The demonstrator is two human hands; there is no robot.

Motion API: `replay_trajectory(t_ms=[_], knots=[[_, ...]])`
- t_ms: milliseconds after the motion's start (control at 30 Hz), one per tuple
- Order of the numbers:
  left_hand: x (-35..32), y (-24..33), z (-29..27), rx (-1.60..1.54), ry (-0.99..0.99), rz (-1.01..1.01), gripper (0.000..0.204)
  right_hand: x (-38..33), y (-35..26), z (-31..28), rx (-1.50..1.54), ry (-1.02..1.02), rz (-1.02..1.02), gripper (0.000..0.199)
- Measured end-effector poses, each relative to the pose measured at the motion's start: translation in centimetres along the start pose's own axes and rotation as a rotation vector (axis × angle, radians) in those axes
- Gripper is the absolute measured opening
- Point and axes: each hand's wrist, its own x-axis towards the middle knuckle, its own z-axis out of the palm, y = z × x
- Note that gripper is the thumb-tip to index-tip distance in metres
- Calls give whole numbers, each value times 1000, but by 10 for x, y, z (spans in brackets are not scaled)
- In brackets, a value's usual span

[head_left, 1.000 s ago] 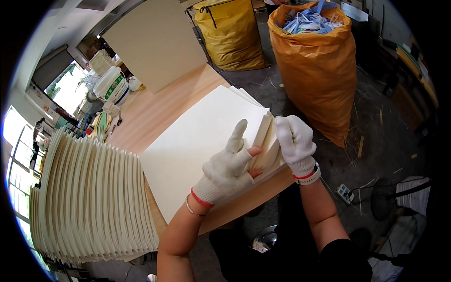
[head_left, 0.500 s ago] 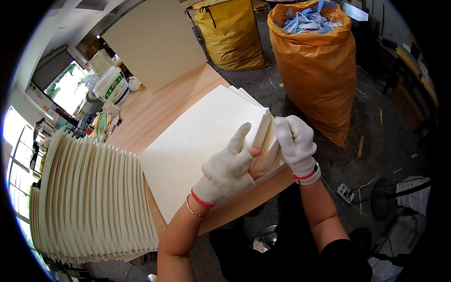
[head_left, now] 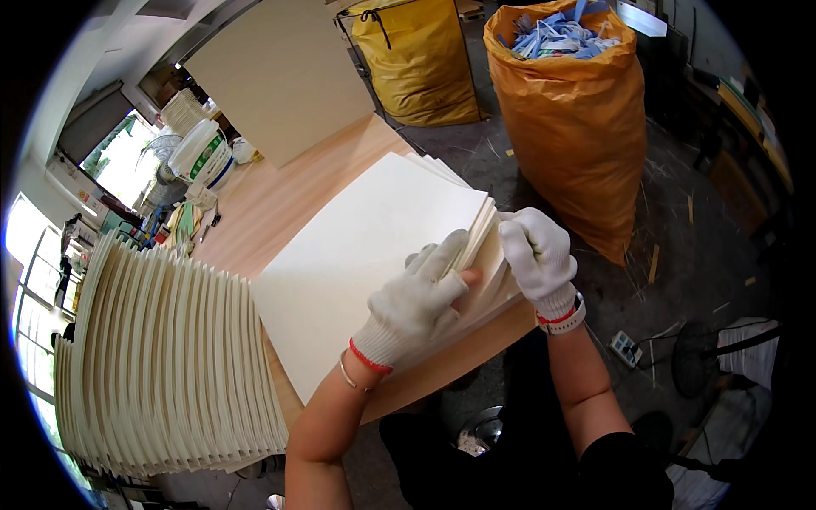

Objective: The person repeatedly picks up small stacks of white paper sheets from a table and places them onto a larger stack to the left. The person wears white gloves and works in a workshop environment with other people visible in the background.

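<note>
A stack of large off-white paper sheets [head_left: 357, 246] lies on the wooden table, its right edge fanned up into several separate leaves. My left hand [head_left: 416, 297], in a white knit glove with bare thumb tip, rests over that edge. Its fingers lie on top and the thumb is at the side of the lifted sheets, gripping them. At the stack's right corner, my gloved right hand [head_left: 537, 255] is curled closed with its fingertips against the edge of the lower sheets. How much paper it pinches is hidden by the fingers.
A tall pile of layered cream sheets [head_left: 170, 357] stands at the left. Behind are a large upright board [head_left: 280, 81] and a white bucket [head_left: 202, 157] on the wooden table [head_left: 255, 229]. An orange sack [head_left: 569, 127] of blue scraps and a yellow sack [head_left: 416, 64] stand on the floor.
My left index finger has come down from pointing outward onto the sheet edges, and more leaves now stand lifted there. My right hand has shifted very slightly right.
</note>
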Motion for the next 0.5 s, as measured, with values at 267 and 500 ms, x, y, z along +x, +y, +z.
replay_trajectory(t_ms=[267, 500], knots=[[-2, -1, -5, -81, -57, -141, 38, -2, -3, 2, -84, 56, -50, 26], [-5, -8, -3, -150, -14, -96, 47, -3, 0, -2, -83, 35, -66, 24]])
